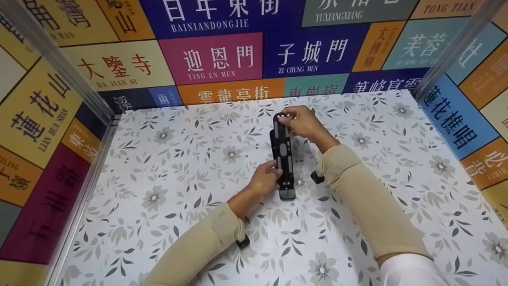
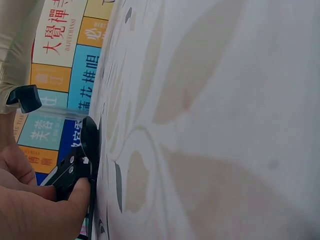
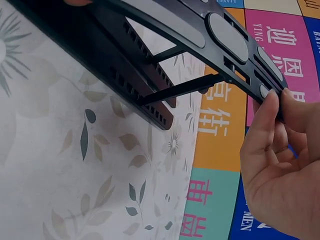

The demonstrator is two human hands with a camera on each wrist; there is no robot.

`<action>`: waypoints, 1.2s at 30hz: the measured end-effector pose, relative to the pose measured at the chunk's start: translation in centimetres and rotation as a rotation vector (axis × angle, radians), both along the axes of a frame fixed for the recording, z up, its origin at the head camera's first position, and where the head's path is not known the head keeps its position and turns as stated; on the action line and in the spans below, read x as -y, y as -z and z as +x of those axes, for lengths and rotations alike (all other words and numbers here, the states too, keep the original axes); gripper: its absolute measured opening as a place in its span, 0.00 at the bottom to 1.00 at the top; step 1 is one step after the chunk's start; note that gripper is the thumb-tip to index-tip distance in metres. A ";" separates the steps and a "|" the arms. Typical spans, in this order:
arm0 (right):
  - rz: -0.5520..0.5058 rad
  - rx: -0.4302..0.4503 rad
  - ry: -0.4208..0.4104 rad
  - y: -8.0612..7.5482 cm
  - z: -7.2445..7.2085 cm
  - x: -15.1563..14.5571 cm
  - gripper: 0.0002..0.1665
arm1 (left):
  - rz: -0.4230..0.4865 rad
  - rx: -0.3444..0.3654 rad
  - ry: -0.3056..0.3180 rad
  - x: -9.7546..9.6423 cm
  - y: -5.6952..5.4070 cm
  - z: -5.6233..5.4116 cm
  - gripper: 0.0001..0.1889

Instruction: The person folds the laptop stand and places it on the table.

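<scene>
A black folding laptop stand (image 1: 283, 149) with grey pads stands on the table, its upper plate raised at the far end. In the right wrist view, struts from the laptop stand's (image 3: 227, 37) plate reach down into a notched base. My right hand (image 1: 303, 121) pinches the raised far end between thumb and fingers; the same hand (image 3: 285, 165) is close in the right wrist view. My left hand (image 1: 264, 180) grips the left side of the stand near its front lip. In the left wrist view the left hand (image 2: 45, 210) holds the hinged end, partly hiding it.
A white tablecloth (image 1: 190, 167) with grey flowers and leaves covers the table. Colourful panels (image 1: 216, 57) with place names rise behind it and at both sides. Metal posts (image 1: 452, 43) stand at the back corners.
</scene>
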State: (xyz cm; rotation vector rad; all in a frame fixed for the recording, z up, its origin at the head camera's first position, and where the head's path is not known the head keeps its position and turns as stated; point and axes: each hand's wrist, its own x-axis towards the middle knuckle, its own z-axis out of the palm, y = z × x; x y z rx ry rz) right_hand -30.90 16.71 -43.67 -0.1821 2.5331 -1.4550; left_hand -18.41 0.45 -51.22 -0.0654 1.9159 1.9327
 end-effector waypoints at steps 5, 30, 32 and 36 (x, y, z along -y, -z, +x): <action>0.006 -0.007 -0.003 0.0 0.0 -0.2 0.15 | 0.044 0.023 -0.003 -0.1 0.0 -0.1 0.22; -0.023 -0.223 0.291 1.8 4.1 0.0 0.09 | -0.131 -0.050 0.307 5.2 -0.7 -2.7 0.24; -0.041 -0.234 0.310 1.9 4.4 0.1 0.09 | -0.155 -0.052 0.316 5.7 -0.8 -2.9 0.24; -0.069 -0.248 0.357 2.3 5.0 0.3 0.08 | -0.128 0.001 0.308 6.4 -0.7 -3.1 0.25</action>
